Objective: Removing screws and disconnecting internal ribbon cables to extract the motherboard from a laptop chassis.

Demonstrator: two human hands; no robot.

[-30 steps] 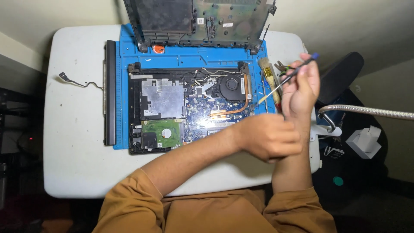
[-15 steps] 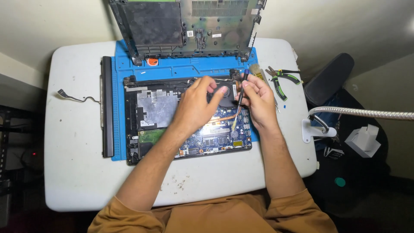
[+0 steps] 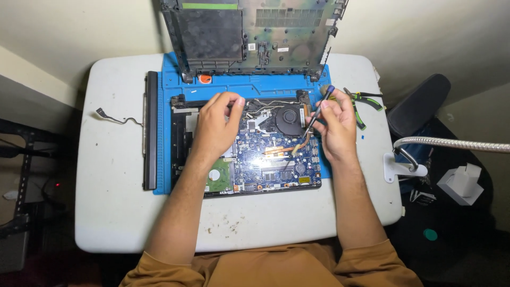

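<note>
Overhead view of an opened black laptop base with exposed blue circuit board (image 3: 265, 154), lying on a blue rectangular work mat (image 3: 162, 106) on a white bench (image 3: 111, 202). The right hand (image 3: 336, 127) has its fingers clamped on a slim screwdriver with a blue-purple cap (image 3: 317, 116), held steeply with the tip pointing down toward the copper heat pipe (image 3: 287, 150) just beside the round black cooling fan (image 3: 289, 118). The left hand (image 3: 215, 127) rests palm-down on the left half of the board, fingers curled together at the upper edge; whether they pinch anything cannot be told. Compared with half a second earlier, the two hands have drawn apart: the left has shifted leftward off the fan area, and the right has moved outward to the board's right edge. The detached dark bottom cover (image 3: 249, 34) leans upright behind the mat. Green-handled pliers (image 3: 364, 103) lie to the right; a long black battery bar (image 3: 151, 133) lies along the mat's left side.
</note>
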